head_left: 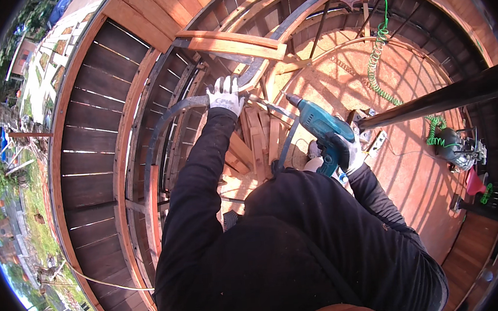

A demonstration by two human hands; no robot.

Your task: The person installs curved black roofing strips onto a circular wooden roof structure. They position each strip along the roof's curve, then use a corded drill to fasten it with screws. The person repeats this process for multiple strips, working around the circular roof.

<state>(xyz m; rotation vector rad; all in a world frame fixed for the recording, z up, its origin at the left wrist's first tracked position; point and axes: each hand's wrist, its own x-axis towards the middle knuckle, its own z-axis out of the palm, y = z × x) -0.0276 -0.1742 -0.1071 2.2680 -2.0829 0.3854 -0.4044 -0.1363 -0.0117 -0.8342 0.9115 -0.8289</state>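
Observation:
My left hand (226, 97), in a white glove, lies on a curved grey metal bar (171, 116) with its fingers stretched and apart. In my gloved right hand (351, 152) is a teal power drill (315, 118), gripped by its handle. The drill's nose points up and left toward the bar, short of my left hand. Whether a bit sits in the chuck and touches anything, I cannot tell. Beyond my left hand, a reddish wooden board (234, 45) lies across the frame.
Slatted wooden walls (102, 108) curve around me. Wood offcuts (257, 137) are piled below the bar. A dark pole (438, 101) crosses on the right above the reddish floor (407, 160). A green coiled hose (377, 63) hangs far right; a compressor-like machine (459, 149) stands at the right.

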